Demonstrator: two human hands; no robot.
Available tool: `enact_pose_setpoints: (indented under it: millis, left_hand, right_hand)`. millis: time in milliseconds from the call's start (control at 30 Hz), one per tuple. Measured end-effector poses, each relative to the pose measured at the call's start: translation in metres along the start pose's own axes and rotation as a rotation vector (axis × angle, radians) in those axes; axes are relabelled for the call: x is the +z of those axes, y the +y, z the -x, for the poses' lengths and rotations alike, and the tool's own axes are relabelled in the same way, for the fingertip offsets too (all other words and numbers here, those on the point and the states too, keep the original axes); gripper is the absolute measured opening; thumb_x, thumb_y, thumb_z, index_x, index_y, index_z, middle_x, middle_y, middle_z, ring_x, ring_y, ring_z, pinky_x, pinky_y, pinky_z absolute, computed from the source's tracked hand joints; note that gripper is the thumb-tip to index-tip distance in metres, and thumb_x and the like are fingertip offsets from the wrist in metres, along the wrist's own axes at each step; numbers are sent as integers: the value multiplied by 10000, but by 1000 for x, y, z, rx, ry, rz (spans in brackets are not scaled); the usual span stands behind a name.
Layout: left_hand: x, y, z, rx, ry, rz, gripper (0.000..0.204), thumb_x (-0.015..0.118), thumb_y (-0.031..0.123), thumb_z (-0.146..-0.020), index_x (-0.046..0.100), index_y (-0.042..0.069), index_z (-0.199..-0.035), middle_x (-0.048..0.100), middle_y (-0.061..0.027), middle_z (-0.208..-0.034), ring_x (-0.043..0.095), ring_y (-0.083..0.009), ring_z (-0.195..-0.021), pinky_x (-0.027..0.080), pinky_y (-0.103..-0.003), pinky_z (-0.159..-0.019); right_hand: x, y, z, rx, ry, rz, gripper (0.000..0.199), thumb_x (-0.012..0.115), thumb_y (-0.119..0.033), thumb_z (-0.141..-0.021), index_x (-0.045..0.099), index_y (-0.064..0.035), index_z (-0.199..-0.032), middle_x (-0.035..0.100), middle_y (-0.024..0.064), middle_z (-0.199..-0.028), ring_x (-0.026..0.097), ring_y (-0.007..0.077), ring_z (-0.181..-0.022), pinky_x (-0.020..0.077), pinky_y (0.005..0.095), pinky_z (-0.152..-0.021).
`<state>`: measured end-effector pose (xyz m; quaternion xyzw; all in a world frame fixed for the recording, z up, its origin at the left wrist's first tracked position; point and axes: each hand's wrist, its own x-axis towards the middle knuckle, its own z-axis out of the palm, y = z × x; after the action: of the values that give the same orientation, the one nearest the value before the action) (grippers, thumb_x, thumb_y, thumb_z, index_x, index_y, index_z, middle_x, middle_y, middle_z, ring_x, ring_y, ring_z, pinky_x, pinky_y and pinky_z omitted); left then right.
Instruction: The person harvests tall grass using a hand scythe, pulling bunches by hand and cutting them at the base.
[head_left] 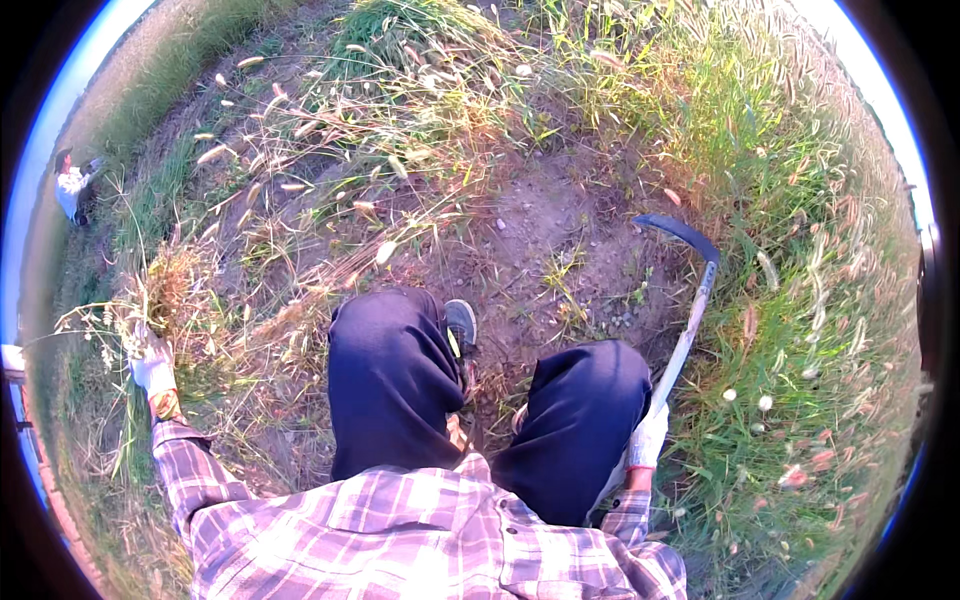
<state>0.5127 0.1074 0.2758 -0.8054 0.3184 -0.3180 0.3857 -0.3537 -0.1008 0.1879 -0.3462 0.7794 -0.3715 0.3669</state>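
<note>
My right hand (649,438), in a white glove, is closed round the lower end of a sickle's pale handle. The sickle (691,325) points away from me beside my right knee, its dark curved blade (680,233) hooking left over bare soil at the edge of standing grass. Out to the left, my left hand (153,366), also white-gloved, grips a bunch of grass (172,285) with its roots or reddish-brown stems spreading above the glove. Thin stalks with pale seed heads stick out to the left. The fingers of that hand are partly hidden by the grass.
I squat on brown soil (560,225), my knees in dark trousers. Cut grass (350,150) lies strewn ahead and left, with a green heap (410,40) farther off. Tall seeding grass (800,250) stands along the right. Another person (72,188) is far left.
</note>
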Motion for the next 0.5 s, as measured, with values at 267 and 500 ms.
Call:
enact_pose_setpoints:
  millis: [267,500]
  left_hand:
    - [-209,265,34,600,147,846,115,569,219,-850,643,168,-921,614,-75,-843,650,-252,-767,490,-423,-653]
    - [-381,406,9,1082,324,1257,206,611,206,-774,661,169,-970,617,-27,-993,611,-247,-865,474,-386,-751]
  right_hand:
    - [46,32,-110,-167,-182,529,387,648,-382,-892,546,-26,-1002,670,223,-890,660,414,-851,514,460,-712]
    - [166,2,-211,-160,-363,277,358,631,-343,-896,596,10,-853,580,70,-645,609,205,-556,477,367,-452]
